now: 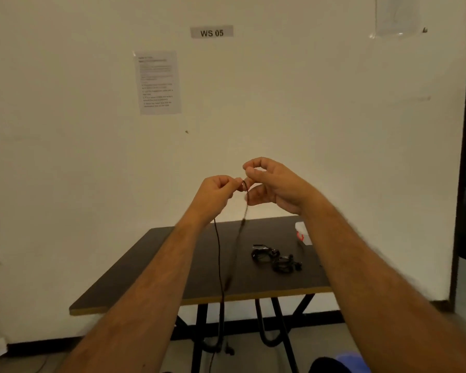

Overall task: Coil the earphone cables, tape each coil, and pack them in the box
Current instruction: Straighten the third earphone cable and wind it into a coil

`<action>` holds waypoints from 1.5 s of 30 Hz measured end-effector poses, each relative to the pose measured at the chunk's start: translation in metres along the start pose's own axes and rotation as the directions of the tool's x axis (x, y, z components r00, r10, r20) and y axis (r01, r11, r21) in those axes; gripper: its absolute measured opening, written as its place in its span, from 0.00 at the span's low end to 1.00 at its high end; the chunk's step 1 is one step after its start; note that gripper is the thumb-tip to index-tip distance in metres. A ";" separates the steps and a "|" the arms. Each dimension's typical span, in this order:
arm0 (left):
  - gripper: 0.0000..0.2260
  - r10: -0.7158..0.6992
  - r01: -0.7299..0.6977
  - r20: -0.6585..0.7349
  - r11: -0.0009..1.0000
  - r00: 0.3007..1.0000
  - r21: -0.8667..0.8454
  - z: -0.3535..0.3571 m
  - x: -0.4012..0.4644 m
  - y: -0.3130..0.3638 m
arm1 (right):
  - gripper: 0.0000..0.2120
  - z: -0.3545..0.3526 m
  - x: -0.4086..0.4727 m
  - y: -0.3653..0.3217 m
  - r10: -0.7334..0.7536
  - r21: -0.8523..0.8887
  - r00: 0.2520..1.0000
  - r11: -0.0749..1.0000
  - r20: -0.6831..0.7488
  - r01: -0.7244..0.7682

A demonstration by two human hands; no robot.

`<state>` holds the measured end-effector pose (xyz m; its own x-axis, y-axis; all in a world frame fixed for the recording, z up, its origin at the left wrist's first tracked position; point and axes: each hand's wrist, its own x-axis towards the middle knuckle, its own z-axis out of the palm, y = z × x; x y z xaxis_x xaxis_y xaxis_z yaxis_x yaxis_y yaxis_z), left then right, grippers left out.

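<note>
Black earphone cable point(219, 254) is held raised in front of the wall, above the far edge of the worktop point(151, 267). The left hand point(213, 196) has its grip closed on the cable, fingers curled, thumb and forefinger pinching a small loop at the top. The right hand point(269, 184) meets it just beside that loop; its thumb and forefinger are pressed together in a pinch at the same loop, the other fingers curled loosely below. Whether the right fingertips actually hold the cable or only touch it is hard to tell, as the contact point is small and blurred.

From the hands two strands of cable hang down. One drops from under the left wrist, the other from the loop between the hands. Both pass in front of the worktop's near edge and run down toward the floor, where the ends lie near the table legs.

On the dark worktop, right of centre, lie two coiled earphone bundles point(276, 259), black, touching or nearly touching one another. Farther right and toward the far edge sits a small white box point(303, 232) with a red mark on it, partly hidden by the right forearm.

On the wall hang a sign point(211, 32) reading "WS 05" and a printed sheet point(158, 82), its text unreadable.
</note>
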<state>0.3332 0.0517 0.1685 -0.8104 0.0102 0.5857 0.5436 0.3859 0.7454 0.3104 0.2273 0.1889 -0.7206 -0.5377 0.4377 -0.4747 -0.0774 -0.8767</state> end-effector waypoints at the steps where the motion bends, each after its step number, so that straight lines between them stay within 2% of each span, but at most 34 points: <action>1: 0.13 0.012 -0.013 0.006 0.999 1.000 0.052 -0.001 -0.004 -0.004 | 0.16 0.005 -0.002 0.010 0.011 0.017 1.000 1.000 -0.010 -0.011; 3: 0.14 0.015 -0.018 0.029 0.993 0.999 0.119 -0.006 -0.012 -0.010 | 0.15 0.012 -0.006 0.023 0.025 -0.040 0.999 0.999 -0.025 -0.026; 5: 0.13 -0.020 0.013 0.052 0.992 0.998 0.125 -0.014 -0.019 -0.015 | 0.06 0.017 -0.009 0.029 -0.005 -0.170 0.996 0.985 -0.093 -0.011; 7: 0.13 -0.071 0.058 0.127 0.994 0.989 0.098 -0.020 -0.025 -0.019 | 0.04 0.015 -0.012 0.028 -0.137 -0.382 0.973 0.923 -0.185 0.057; 9: 0.13 -0.094 0.080 0.190 0.993 0.977 0.082 -0.023 -0.030 -0.022 | 0.05 0.013 -0.014 0.027 -0.293 -0.565 0.931 0.816 -0.220 0.123; 12: 0.14 -0.108 0.100 0.203 0.994 0.973 0.048 -0.025 -0.034 -0.024 | 0.05 0.006 -0.021 0.032 -0.422 -0.604 0.859 0.777 -0.291 0.177; 15: 0.14 -0.104 0.079 0.224 0.990 0.969 0.119 -0.027 -0.037 -0.024 | 0.03 -0.005 -0.027 0.039 -0.493 -0.673 0.793 0.725 -0.358 0.147; 17: 0.14 -0.092 0.058 0.210 0.985 0.973 0.163 -0.025 -0.037 -0.021 | 0.04 -0.013 -0.032 0.039 -0.394 -0.618 0.849 0.779 -0.351 0.106; 18: 0.14 -0.082 0.046 0.201 0.983 0.976 0.175 -0.021 -0.036 -0.018 | 0.08 -0.014 -0.035 0.038 -0.291 -0.532 0.902 0.842 -0.319 0.083; 20: 0.14 -0.054 0.014 0.200 0.981 0.978 0.193 -0.012 -0.035 -0.011 | 0.21 -0.011 -0.039 0.036 -0.059 -0.328 0.984 0.945 -0.166 0.002; 22: 0.14 -0.026 -0.015 0.224 0.984 0.974 0.180 -0.002 -0.034 -0.004 | 0.30 -0.004 -0.041 0.034 0.055 -0.213 0.998 0.976 0.010 -0.052; 24: 0.14 -0.021 -0.019 0.252 0.988 0.967 0.155 0.004 -0.034 -0.004 | 0.29 0.001 -0.039 0.034 0.066 -0.177 0.990 0.983 0.127 -0.043; 25: 0.15 -0.028 -0.015 0.259 0.987 0.965 0.162 0.005 -0.034 -0.006 | 0.24 0.002 -0.038 0.034 0.056 -0.211 0.990 0.977 0.127 -0.028; 29: 0.15 -0.100 0.027 0.290 0.969 0.952 0.246 -0.003 -0.039 -0.016 | 0.06 -0.005 -0.032 0.023 -0.069 -0.502 0.997 0.862 0.020 0.070; 31: 0.16 -0.133 0.065 0.318 0.974 0.939 0.216 -0.011 -0.041 -0.018 | 0.03 -0.007 -0.030 0.016 -0.193 -0.615 0.980 0.780 -0.057 0.118; 34: 0.17 -0.154 0.100 0.322 0.979 0.934 0.179 -0.023 -0.044 -0.020 | 0.03 -0.016 -0.029 0.011 -0.409 -0.669 0.868 0.733 -0.283 0.127; 35: 0.17 -0.155 0.107 0.324 0.981 0.933 0.161 -0.024 -0.045 -0.020 | 0.03 -0.020 -0.030 0.010 -0.397 -0.635 0.861 0.764 -0.317 0.118; 36: 0.16 -0.150 0.108 0.326 0.984 0.933 0.143 -0.025 -0.045 -0.019 | 0.03 -0.023 -0.031 0.010 -0.332 -0.566 0.890 0.818 -0.314 0.105; 38: 0.16 -0.133 0.103 0.331 0.989 0.934 0.105 -0.022 -0.044 -0.014 | 0.07 -0.022 -0.034 0.011 -0.131 -0.375 0.973 0.926 -0.190 0.052; 40: 0.16 -0.111 0.091 0.339 0.993 0.934 0.074 -0.016 -0.042 -0.007 | 0.17 -0.017 -0.035 0.014 0.009 -0.280 0.999 0.960 -0.040 -0.020; 43: 0.16 -0.093 0.075 0.371 0.995 0.924 0.061 -0.005 -0.040 0.003 | 0.24 -0.007 -0.034 0.020 0.080 -0.291 0.991 0.956 0.103 -0.046; 45: 0.18 -0.096 0.076 0.379 0.995 0.921 0.069 0.000 -0.039 0.006 | 0.19 -0.004 -0.032 0.022 0.044 -0.309 0.989 0.951 0.138 0.001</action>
<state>0.3681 0.0538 0.1500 -0.8811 0.3215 0.3468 0.4642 0.4481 0.7641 0.3204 0.2464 0.1562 -0.6640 -0.6515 0.3669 -0.6080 0.1850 -0.7721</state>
